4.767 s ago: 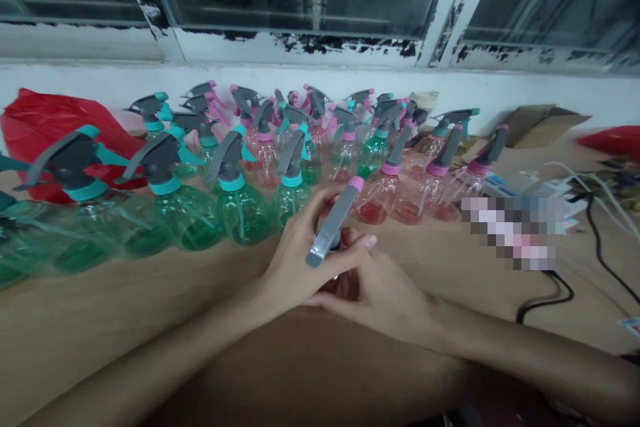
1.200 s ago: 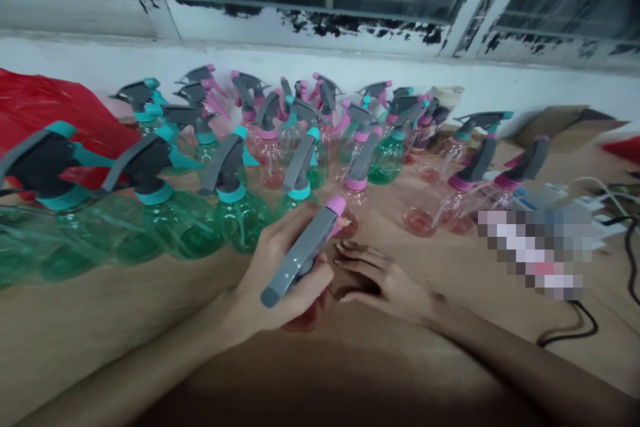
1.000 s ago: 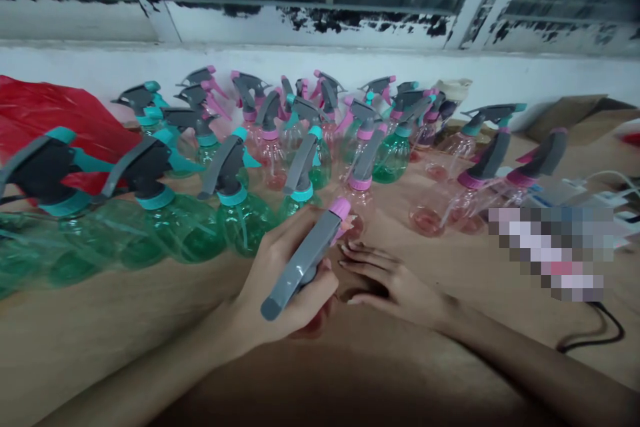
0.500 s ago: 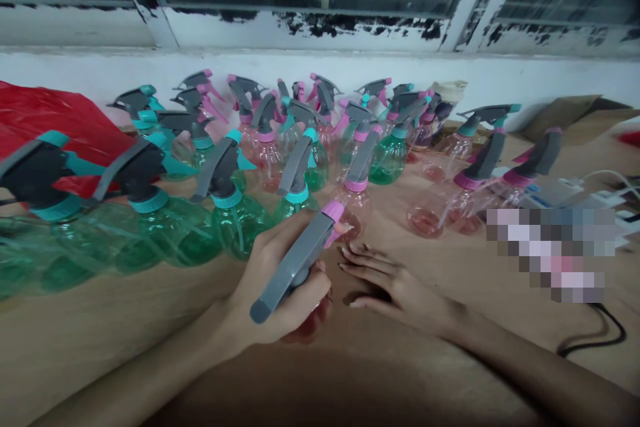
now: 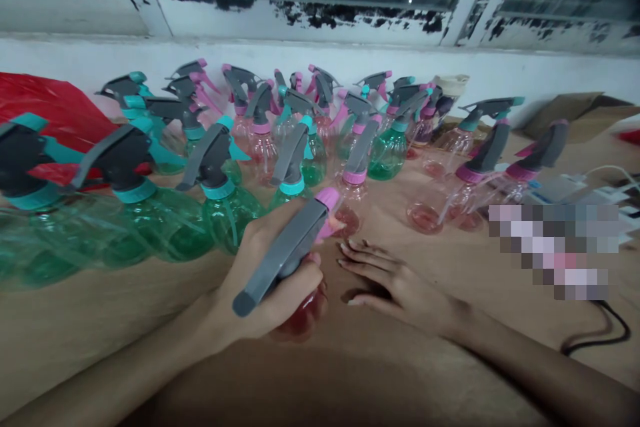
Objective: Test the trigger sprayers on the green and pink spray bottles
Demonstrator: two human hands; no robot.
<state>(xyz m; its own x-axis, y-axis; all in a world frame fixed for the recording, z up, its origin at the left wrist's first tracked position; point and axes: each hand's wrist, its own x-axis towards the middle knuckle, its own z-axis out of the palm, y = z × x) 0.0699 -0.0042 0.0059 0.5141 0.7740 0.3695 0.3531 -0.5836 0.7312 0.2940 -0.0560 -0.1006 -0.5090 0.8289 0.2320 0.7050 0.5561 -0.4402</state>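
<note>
My left hand [image 5: 270, 273] is wrapped round the neck of a spray bottle [image 5: 303, 313] with a grey and pink trigger head and a clear pinkish-red body. The nozzle points away and to the right; my fingers hide the collar and much of the trigger. Just right of the bottle, my right hand [image 5: 390, 280] rests on the brown tabletop [image 5: 400, 373] with its fingers stretched out, holding nothing. Beyond my hands stands another pink-collared spray bottle [image 5: 354, 179]. Left of it is a green spray bottle [image 5: 233, 213] with a turquoise collar.
Several more green and pink spray bottles stand in rows towards the white wall [image 5: 280, 53]. A red plastic bag [image 5: 55, 107] lies at the left. On the right are a brown cardboard piece [image 5: 570, 117], white plugs or adapters [image 5: 595, 197] and a black cable [image 5: 623, 330].
My left hand and the held spray bottle have shifted slightly left in view. My right hand stays flat in nearly the same place.
</note>
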